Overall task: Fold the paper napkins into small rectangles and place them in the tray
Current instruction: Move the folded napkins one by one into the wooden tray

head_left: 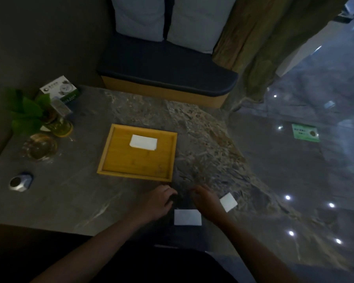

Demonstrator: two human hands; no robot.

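Left hand [158, 201] and right hand [204, 199] hovered empty, fingers loosely curled, above white folded rectangular paper napkin [187, 217]; another lay in yellow wooden tray [105, 158].

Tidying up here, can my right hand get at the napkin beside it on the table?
Probably yes. The right hand is just left of that napkin, and nothing lies between them on the table.

Your tray [102, 166] looks like matt yellow wood; the napkins [187, 217] are plain white paper; the table [74, 197] reads as grey, faintly glossy stone.
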